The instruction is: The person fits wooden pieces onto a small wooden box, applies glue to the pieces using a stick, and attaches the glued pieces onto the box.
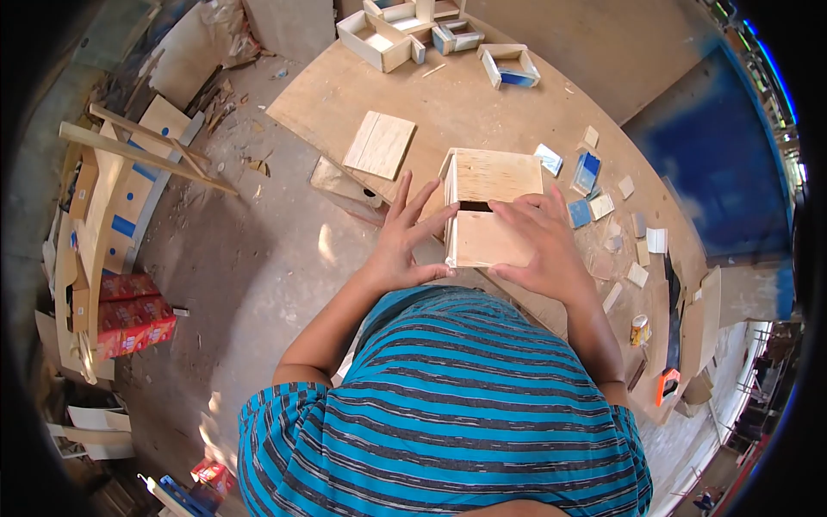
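At the near edge of the table sits a small pale wooden box. Its top has two panels with a dark slot between them. The nearer panel lies between my two hands. My left hand grips the box's left side: thumb at the near corner, index finger near the slot, other fingers spread. From the right, my right hand grips the same panel, with the thumb at its near edge and fingertips by the slot. A flat square wooden panel lies to the left, beyond my left hand.
Small open wooden trays stand at the table's far end. Several offcuts and blue-painted blocks lie right of the box. An orange-handled tool and a small can are nearer right. Red cartons stand at left.
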A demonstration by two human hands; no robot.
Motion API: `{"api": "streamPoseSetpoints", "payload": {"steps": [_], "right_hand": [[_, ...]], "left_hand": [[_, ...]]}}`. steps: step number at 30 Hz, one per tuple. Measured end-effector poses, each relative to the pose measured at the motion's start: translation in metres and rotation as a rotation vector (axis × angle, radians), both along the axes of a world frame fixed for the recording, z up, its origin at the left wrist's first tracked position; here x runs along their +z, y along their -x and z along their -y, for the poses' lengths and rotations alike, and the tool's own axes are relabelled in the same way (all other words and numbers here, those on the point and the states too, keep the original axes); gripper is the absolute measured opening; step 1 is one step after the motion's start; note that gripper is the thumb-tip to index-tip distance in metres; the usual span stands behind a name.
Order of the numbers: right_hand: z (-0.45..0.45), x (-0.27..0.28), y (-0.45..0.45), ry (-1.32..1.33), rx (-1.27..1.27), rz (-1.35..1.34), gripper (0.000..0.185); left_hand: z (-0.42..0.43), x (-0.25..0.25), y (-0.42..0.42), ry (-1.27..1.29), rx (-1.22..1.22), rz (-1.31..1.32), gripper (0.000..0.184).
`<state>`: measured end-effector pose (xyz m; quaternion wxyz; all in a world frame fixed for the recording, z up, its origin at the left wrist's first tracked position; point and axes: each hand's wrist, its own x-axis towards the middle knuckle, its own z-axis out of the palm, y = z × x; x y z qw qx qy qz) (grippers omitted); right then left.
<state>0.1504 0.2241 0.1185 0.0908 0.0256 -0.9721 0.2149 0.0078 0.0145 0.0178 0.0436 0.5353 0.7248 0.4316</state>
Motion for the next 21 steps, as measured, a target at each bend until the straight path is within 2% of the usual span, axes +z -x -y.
{"api": "streamPoseSetpoints", "payload": {"steps": [5,8,11,12,15,16,19,21], "right_hand": [[0.0,0.001,0.0,0.011,0.006,0.005,0.079],[-0.001,0.003,-0.002,0.017,-0.002,-0.013,0.075],[-0.013,0.007,-0.01,0.037,-0.08,-0.087,0.067],[-0.022,0.008,-0.015,0.074,-0.14,-0.121,0.063],[-0.052,0.003,-0.034,0.208,-0.333,-0.162,0.049],[-0.058,-0.001,-0.039,0.259,-0.4,-0.167,0.044],[-0.066,-0.019,-0.052,0.362,-0.415,-0.071,0.038],[-0.064,-0.032,-0.059,0.321,-0.376,-0.057,0.038]], "left_hand": [[-0.001,0.001,-0.002,-0.021,0.005,0.029,0.082],[0.0,-0.003,-0.001,-0.016,0.004,-0.022,0.089],[-0.002,0.006,-0.006,-0.056,0.01,0.138,0.099],[-0.002,0.007,-0.005,-0.082,0.002,0.025,0.105],[-0.006,0.019,-0.01,-0.109,-0.01,-0.037,0.1],[-0.009,0.029,-0.013,-0.098,-0.016,-0.053,0.094],[-0.022,0.054,-0.02,-0.017,-0.097,-0.093,0.087],[-0.036,0.07,-0.028,0.035,-0.114,-0.143,0.084]]}}
